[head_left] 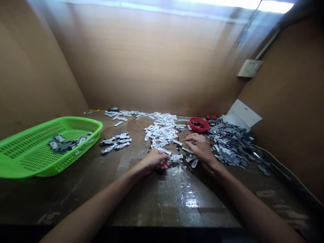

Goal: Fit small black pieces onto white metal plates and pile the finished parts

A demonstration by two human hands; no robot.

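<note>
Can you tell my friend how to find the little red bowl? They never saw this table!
Look at the far end of the wooden table, to the right of the green basket. Between the white pile and the grey pile sits a small red bowl. It is the only bowl there, with dark bits inside.

Head-worn view, facing forward and down

Close above the left hand (154,160) and right hand (199,148) on a wooden workbench (162,202), facing the brown back wall (152,60) at 12 o'clock; edges seem lens-bowed.
</note>
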